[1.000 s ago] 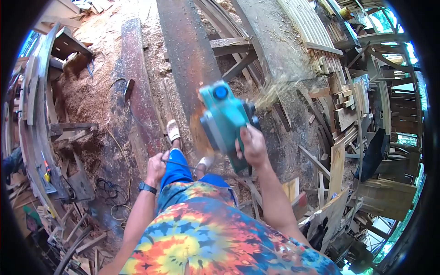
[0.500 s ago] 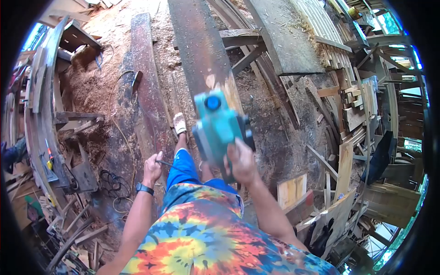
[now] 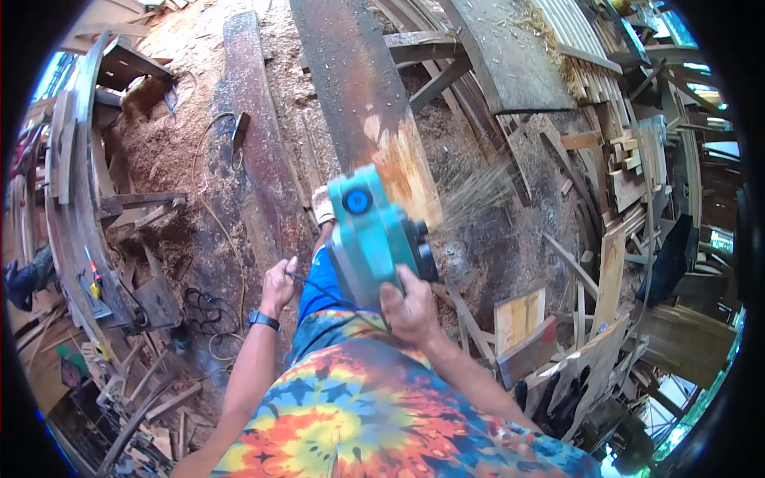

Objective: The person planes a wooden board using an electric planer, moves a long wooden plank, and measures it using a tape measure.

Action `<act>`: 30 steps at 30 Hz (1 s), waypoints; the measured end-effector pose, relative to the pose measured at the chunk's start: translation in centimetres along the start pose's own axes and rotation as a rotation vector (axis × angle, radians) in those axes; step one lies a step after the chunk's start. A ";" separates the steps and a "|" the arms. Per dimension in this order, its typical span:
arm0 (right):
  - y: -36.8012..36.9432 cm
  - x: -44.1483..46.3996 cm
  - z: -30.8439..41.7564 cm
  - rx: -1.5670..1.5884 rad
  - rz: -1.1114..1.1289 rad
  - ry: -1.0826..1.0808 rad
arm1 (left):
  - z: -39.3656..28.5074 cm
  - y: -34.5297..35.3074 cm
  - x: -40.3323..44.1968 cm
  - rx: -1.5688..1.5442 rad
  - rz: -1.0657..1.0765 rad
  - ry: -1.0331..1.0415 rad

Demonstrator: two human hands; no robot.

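My right hand [image 3: 410,307] is wrapped round the rear handle of a teal electric planer [image 3: 370,239]. The planer, a little blurred, sits over the near end of a long dark wooden plank [image 3: 351,88]. Ahead of it lies a bare, lighter patch of planed wood [image 3: 406,163]. Shavings spray out to the planer's right. Beside my left leg, my left hand [image 3: 279,285] is closed on the black power cord [image 3: 331,298], which runs towards the planer. The planer hides its own underside and the plank beneath it.
A reddish board [image 3: 259,119] lies on the shavings-covered ground to the left. A wide grey board [image 3: 502,60] rests on supports at the upper right. Stacked offcuts [image 3: 625,171] line the right side. A coiled black cable [image 3: 209,311] lies lower left. My shoe [image 3: 322,205] is beside the plank.
The planer has come back towards my body, baring more pale wood on the plank. A spray of shavings now shows to its right. My left hand still grips the cord.
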State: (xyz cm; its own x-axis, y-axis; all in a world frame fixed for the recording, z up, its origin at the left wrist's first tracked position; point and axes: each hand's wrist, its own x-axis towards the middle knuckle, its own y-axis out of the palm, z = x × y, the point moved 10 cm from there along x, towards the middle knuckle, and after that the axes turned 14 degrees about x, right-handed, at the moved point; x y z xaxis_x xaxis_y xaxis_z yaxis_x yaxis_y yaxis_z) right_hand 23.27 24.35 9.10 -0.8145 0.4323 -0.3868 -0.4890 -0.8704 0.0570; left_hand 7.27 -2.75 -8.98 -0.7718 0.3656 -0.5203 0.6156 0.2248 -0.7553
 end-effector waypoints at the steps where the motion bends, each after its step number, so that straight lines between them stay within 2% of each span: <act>1: 0.4 1.3 0.6 0.007 0.003 0.030 | 0.3 -0.3 0.2 -0.010 -0.012 0.000; 4: 1.4 6.3 3.4 -0.009 -0.041 -0.090 | -0.5 -2.3 0.8 -0.065 -0.087 0.029; 9: 3.6 16.6 8.2 -0.047 -0.105 -0.314 | 2.4 -2.2 2.6 -0.042 -0.099 0.018; 10: 3.8 18.7 8.5 -0.087 -0.102 -0.277 | 2.3 -2.5 2.5 -0.058 -0.103 0.008; 13: 3.6 19.3 9.4 -0.145 -0.137 -0.343 | 1.6 -3.0 1.7 -0.054 -0.131 0.030; 15: 3.1 17.4 7.8 -0.128 -0.124 -0.493 | 1.6 -2.6 1.2 -0.039 -0.106 0.028; 16: 2.1 14.5 7.1 -0.073 -0.100 -0.311 | 1.9 -2.0 1.1 -0.051 -0.087 0.019; 19: 0.0 6.4 4.5 -0.108 -0.058 -0.309 | 1.2 -1.5 -0.1 0.058 -0.059 -0.027; 22: -2.2 -1.3 -1.3 -0.036 -0.032 0.019 | -0.4 -0.8 -1.1 0.102 -0.020 0.000; 24: -3.0 -5.4 -3.7 0.038 -0.013 0.121 | -1.4 0.0 -1.3 0.114 0.004 0.021; 28: -3.0 -6.5 -4.5 0.011 -0.034 0.067 | -2.2 1.8 -0.5 0.105 0.052 0.104; 30: -2.6 -5.3 -3.8 0.029 -0.050 0.047 | -2.1 1.7 0.2 0.113 0.064 0.079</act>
State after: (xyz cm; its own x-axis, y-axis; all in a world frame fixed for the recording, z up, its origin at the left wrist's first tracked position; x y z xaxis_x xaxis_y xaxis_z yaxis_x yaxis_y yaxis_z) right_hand 30.03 23.46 7.45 -0.7738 0.4627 -0.4327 -0.5378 -0.8407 0.0627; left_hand 8.53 -0.39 -9.51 -0.7140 0.4470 -0.5389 0.6377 0.0976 -0.7640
